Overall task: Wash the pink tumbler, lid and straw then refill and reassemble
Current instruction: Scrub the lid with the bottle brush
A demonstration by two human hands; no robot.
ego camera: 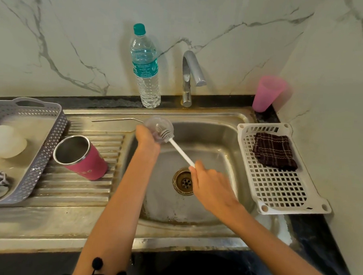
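Observation:
The pink tumbler stands open-mouthed on the ribbed draining board, left of the sink basin, with no lid on it. My left hand holds the clear lid over the basin's back left corner. My right hand grips the white handle of a bottle brush, whose bristles press against the lid's inner face. The metal straw lies on the sink ledge behind the draining board, just left of the lid.
A water bottle with a teal cap stands beside the tap, which is not running. A pink plastic cup sits in the back right corner. A white basket holds a dark cloth; a grey basket is at left.

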